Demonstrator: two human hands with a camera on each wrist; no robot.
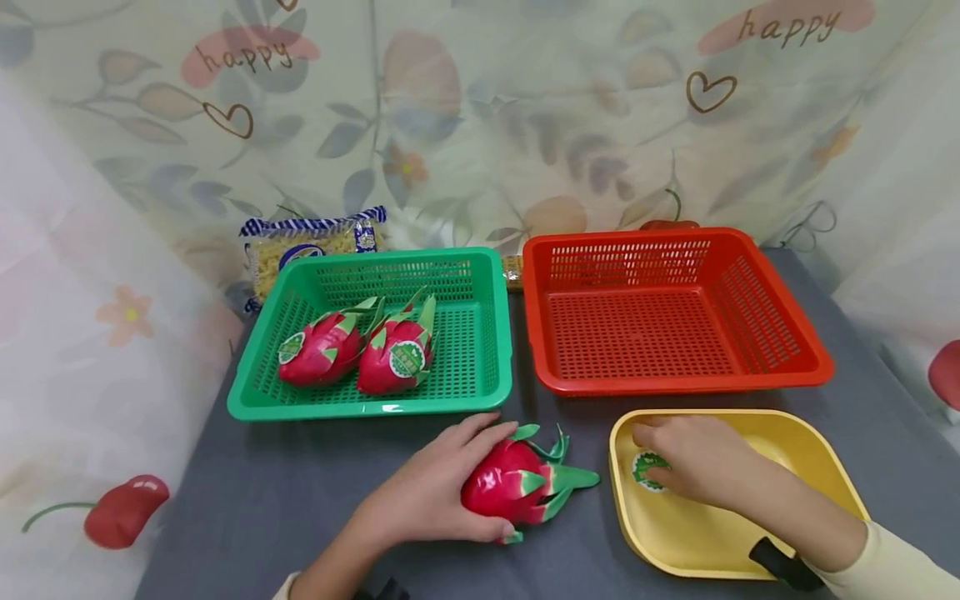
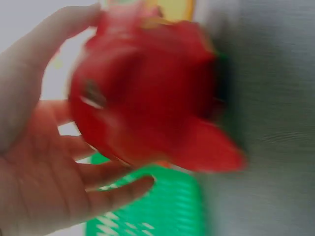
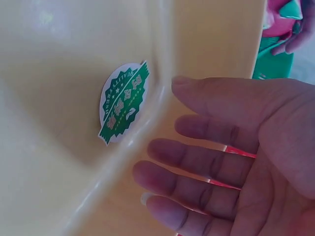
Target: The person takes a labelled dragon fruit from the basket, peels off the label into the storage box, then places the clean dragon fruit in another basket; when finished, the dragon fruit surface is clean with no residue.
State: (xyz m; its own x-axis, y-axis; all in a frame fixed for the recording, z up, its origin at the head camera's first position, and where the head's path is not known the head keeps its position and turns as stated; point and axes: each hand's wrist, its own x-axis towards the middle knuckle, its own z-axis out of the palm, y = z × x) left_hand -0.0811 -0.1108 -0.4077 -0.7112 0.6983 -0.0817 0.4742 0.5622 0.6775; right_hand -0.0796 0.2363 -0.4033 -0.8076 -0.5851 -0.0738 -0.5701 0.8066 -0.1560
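Left hand (image 1: 438, 479): wrapped around a dragon fruit (image 1: 498, 483)
Right hand (image 1: 693, 458): holding nothing, just beside a sticker (image 3: 123, 103) (green and white) in the yellow tray (image 1: 787, 446)
Green basket (image 1: 367, 410): beyond the left hand
Red basket (image 1: 675, 387): beyond the right

On the table (image 1: 270, 500), the left basket (image 1: 367, 409) stands toward the far left corner and the right basket (image 1: 682, 386) toward the far right corner. Behind the left basket there is a pasta bag (image 1: 322, 237). Two dragon fruits (image 1: 328, 350) lie side by side in this basket. A third dragon fruit (image 1: 510, 483) lies before the gap between baskets. To its right, before the right basket, stands a tray (image 1: 795, 467); a sticker (image 3: 124, 104) is near its far left corner.
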